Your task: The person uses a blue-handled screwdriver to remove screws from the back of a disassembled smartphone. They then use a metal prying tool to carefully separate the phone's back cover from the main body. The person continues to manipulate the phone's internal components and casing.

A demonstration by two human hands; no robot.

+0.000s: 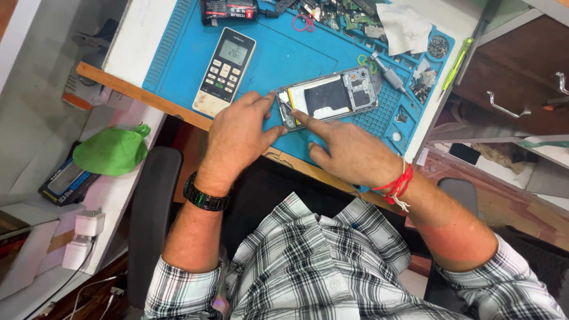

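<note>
An opened smartphone (pixel 329 95) lies back-up on the blue repair mat (pixel 178 53), its cover already off, battery and boards exposed. The left hand (pixel 237 139) rests flat beside its lower end, fingertips steadying the frame, gripping nothing. The right hand (pixel 349 154) extends its index finger onto the same end, other fingers loosely curled, empty. Judging from this, disassembly is partway; the internals remain seated. A remote control (pixel 224 71) lies nearby.
</note>
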